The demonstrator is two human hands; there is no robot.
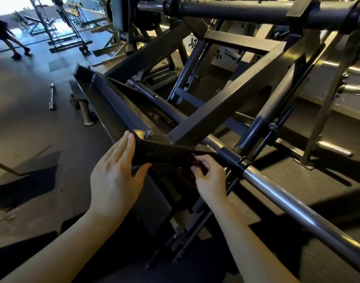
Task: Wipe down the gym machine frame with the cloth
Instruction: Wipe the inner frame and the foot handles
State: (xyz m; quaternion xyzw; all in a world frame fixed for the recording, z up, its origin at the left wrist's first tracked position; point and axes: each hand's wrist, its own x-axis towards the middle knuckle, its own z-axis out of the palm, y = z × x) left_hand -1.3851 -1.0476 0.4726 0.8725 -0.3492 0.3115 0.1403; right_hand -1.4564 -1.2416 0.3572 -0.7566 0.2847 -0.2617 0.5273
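A dark steel gym machine frame [226, 111] of angled square beams fills the middle and right of the head view. My left hand [116, 172] rests on the near corner of a flat dark plate [160, 150] of the frame, fingers straight along its edge and thumb under it. My right hand [209, 176] pinches a small dark reddish cloth [192, 162] against the underside of that same plate, just left of a round bar [297, 207]. Most of the cloth is hidden in shadow and behind my fingers.
A short chrome bar [51, 97] lies on the rubber floor at left. A person [3, 31] walks at the far left by other racks [58, 27]. A long grey sleeve bar runs toward the lower right. More machine beams crowd the top right.
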